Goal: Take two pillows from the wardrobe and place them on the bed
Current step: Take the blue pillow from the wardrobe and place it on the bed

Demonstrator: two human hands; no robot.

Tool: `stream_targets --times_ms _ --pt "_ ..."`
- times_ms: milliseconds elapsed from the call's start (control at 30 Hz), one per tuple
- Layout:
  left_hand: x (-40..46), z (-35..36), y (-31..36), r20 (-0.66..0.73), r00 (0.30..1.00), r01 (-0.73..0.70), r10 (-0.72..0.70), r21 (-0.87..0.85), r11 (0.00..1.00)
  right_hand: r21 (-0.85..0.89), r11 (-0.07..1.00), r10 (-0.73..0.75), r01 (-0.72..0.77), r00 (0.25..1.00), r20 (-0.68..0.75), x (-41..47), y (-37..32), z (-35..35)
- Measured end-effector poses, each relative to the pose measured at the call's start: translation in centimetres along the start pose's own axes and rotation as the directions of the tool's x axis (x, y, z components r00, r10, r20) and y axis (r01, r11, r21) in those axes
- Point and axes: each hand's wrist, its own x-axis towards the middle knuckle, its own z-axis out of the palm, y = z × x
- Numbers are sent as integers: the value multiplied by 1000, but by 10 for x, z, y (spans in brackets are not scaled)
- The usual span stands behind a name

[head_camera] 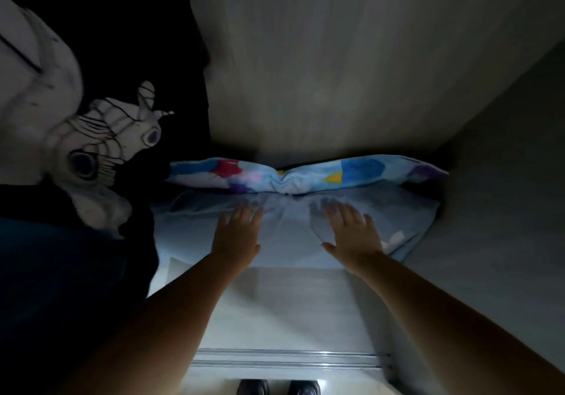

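Observation:
Inside the dim wardrobe a pale blue pillow (287, 235) lies flat on the floor of the compartment. Behind it, against the back wall, a second pillow (305, 173) with coloured patches of blue, red, yellow and purple stands on its edge. My left hand (237, 235) and my right hand (351, 235) both reach forward with fingers spread, palms down over the pale blue pillow. Neither hand grips anything. Whether the palms touch the fabric I cannot tell.
Hanging clothes fill the left side: a white garment with black stripes and purple spots (101, 138) and dark clothing (61, 272) below it. The wardrobe's right wall (504, 196) is close. A sliding-door rail (287, 361) runs along the front, with my shoes (278, 388) just outside.

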Motion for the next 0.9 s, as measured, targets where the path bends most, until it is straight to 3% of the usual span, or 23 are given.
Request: stream_targets --times_ms 133,267,433,600,733,900 --pt "41 40 -18 -19 999 45 -44 56 997 -74 996 -54 50 997 -50 58 18 27" --pt "66 75 -29 10 998 55 -56 59 997 -114 993 -32 32 999 4 88 25 64" --pt "68 92 -20 2 1000 21 -21 110 994 -119 990 -92 79 990 -105 85 24 88" --pt "52 78 -23 30 997 -76 72 177 981 -78 983 -173 165 978 -114 60 21 75" --pt "31 51 -26 90 992 -109 92 206 973 -40 983 -178 177 984 -29 31 17 52" --pt "4 -25 -25 17 972 -233 235 238 943 -34 985 -171 169 982 -74 -5 22 -3"
